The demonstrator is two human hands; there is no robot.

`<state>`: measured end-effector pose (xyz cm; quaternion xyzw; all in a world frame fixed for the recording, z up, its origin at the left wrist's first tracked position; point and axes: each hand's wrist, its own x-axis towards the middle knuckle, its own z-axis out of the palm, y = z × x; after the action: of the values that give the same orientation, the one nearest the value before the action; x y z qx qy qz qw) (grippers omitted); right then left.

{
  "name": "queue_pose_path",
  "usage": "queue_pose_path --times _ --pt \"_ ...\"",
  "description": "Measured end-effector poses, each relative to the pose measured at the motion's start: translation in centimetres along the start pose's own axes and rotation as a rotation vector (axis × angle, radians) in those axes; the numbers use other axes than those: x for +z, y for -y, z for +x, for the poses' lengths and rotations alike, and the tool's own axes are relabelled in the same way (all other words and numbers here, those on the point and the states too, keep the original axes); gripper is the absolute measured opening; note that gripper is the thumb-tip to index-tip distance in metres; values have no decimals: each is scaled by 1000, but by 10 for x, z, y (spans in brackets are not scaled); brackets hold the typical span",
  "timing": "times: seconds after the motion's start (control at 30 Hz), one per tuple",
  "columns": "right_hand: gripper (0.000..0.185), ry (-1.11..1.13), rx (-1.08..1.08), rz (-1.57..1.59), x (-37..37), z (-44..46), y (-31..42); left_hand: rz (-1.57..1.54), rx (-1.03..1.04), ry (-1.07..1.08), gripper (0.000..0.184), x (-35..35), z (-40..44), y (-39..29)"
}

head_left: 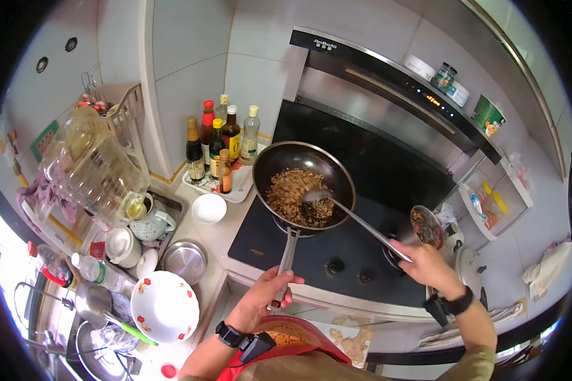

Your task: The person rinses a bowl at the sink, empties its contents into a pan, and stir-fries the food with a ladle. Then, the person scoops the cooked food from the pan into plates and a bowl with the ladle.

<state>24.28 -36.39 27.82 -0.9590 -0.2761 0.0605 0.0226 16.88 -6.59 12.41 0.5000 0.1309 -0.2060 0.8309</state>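
A dark wok (333, 165) sits on the left side of the black stove, holding brown, minced-looking food (289, 190). My left hand (264, 297) is closed around the wok's metal handle, thumb along its top. In my right hand (431, 270) is the end of a long metal spatula (368, 227), gripped with the fingers wrapped round it. The spatula slants down to the left over the wok's rim. Its head lies in the food, partly covered, so its exact shape is hard to make out.
Sauce bottles (216, 143) crowd a white tray (240, 184) left of the wok. Nearby are a small white bowl (208, 208), a steel dish (184, 261) and a large floral bowl (165, 308). A pot (427, 227) with dark food stands right. The range hood (394, 76) overhangs the stove.
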Motion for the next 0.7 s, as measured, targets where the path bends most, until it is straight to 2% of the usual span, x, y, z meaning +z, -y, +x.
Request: queue_pose_path --times 0.1,0.2,0.23,0.3,0.37,0.5,0.57,0.6,0.7 --pt "54 -92 43 151 18 18 -11 -30 -4 11 29 0 1 0" --pt "54 21 378 564 6 17 -4 -84 -37 69 24 -6 1 0" --pt "54 22 372 561 11 22 0 -88 -32 66 24 -5 2 1" --pt "59 8 494 669 38 35 -1 -65 34 27 27 -3 4 5" --pt "64 69 485 978 70 46 1 -69 43 18 26 -7 9 12" --pt "60 178 443 1381 31 28 -1 -72 33 48 25 -8 8 8" --pt "59 167 458 1360 26 31 -4 -38 -1 79 26 -11 8 4" --pt "61 102 423 1275 35 38 -8 -1 -42 111 27 -13 8 4" --pt "65 -35 361 957 73 77 -12 -36 2 81 27 -13 13 11"
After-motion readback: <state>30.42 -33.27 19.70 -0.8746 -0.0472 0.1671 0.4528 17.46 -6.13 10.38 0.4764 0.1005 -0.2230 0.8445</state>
